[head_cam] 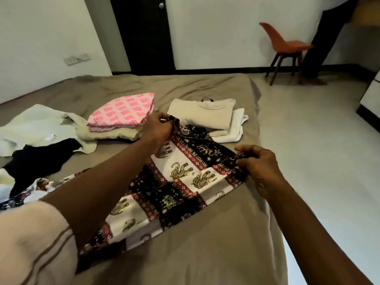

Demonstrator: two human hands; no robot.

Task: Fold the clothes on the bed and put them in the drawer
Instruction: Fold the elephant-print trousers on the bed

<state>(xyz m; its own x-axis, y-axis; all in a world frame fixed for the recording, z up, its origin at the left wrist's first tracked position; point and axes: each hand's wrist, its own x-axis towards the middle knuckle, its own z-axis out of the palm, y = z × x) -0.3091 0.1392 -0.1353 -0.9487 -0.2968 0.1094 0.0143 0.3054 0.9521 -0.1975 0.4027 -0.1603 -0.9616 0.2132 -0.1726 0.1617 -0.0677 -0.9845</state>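
Observation:
An elephant-print garment [181, 182] in black, white and red lies spread across the brown bed [205, 254]. My left hand [159, 128] pinches its far corner, lifted a little above the bed. My right hand [259, 167] pinches the near right corner at the bed's edge. Behind it sit a folded pink patterned cloth [123, 112] on a cream pile and a folded beige top [205, 114] on a white one. An unfolded cream garment [37, 124] and a black garment [35, 161] lie at the left.
An orange chair [285, 46] stands on the floor at the right, with a person's dark-trousered legs [320, 48] beside it. A dark door [144, 33] is behind the bed. A white cabinet edge [370, 95] shows at far right.

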